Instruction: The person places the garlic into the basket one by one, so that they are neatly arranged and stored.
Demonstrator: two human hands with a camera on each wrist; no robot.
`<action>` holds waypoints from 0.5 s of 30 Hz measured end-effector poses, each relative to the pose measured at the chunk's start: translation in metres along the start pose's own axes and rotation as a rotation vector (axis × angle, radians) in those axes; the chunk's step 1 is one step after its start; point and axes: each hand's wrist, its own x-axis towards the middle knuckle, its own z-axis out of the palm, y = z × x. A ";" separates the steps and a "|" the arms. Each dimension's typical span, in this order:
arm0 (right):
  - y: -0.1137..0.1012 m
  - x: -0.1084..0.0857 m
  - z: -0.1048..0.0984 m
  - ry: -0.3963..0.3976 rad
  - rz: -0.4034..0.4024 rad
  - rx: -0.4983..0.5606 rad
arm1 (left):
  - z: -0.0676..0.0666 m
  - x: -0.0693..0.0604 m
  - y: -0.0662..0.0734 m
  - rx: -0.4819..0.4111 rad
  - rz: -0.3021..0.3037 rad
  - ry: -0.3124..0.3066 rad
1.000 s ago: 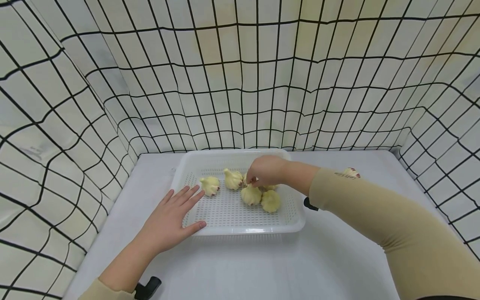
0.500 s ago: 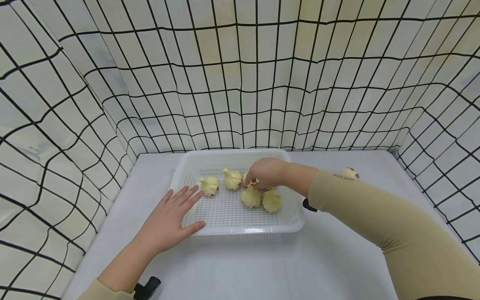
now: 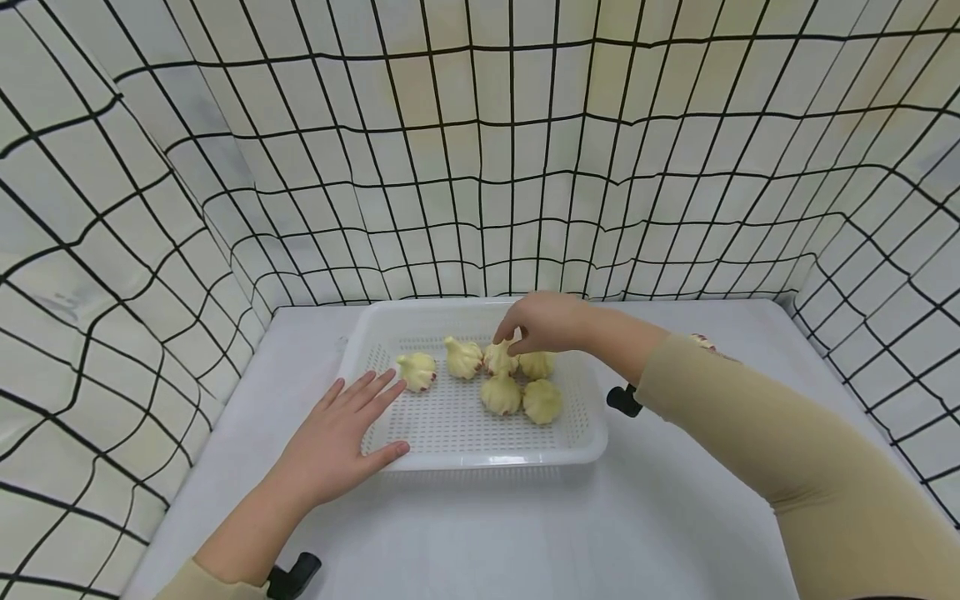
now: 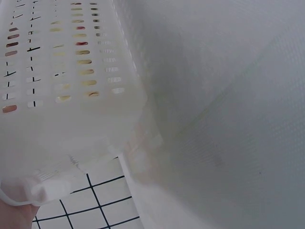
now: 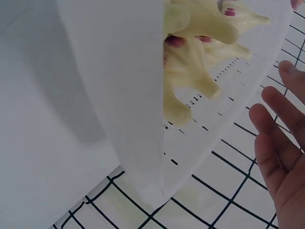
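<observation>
Several pale yellow garlic bulbs (image 3: 500, 395) with reddish root ends lie in a white perforated plastic basket (image 3: 480, 460). My right hand (image 3: 546, 322) hovers over the rear bulbs, its fingertips close above the middle one (image 3: 501, 362). In the right wrist view, the fingers (image 5: 267, 124) are relaxed and spread with nothing in them, beside the basket wall. My left hand (image 3: 337, 442) lies with spread fingers at the basket's left rim, near the leftmost bulb (image 3: 417, 372). Only a bit of that hand (image 4: 16, 217) shows in the left wrist view, by the rim.
The basket stands on a white-covered table (image 3: 480, 542). Another garlic bulb (image 3: 702, 342) sits on the table at the right, mostly hidden behind my sleeve. Black netting (image 3: 480, 175) over white walls surrounds the back and sides.
My right hand has risen away from the bulbs and its fingers have parted, uncovering the rear bulbs. The sleeve now hides more of the bulb on the table. My left hand stays put.
</observation>
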 end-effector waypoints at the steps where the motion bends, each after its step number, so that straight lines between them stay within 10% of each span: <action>1: 0.001 -0.003 -0.002 0.017 0.009 0.021 | 0.000 0.000 0.000 -0.003 -0.001 -0.001; 15: 0.028 -0.063 0.004 0.199 0.146 0.180 | 0.002 0.000 0.000 -0.008 0.000 0.011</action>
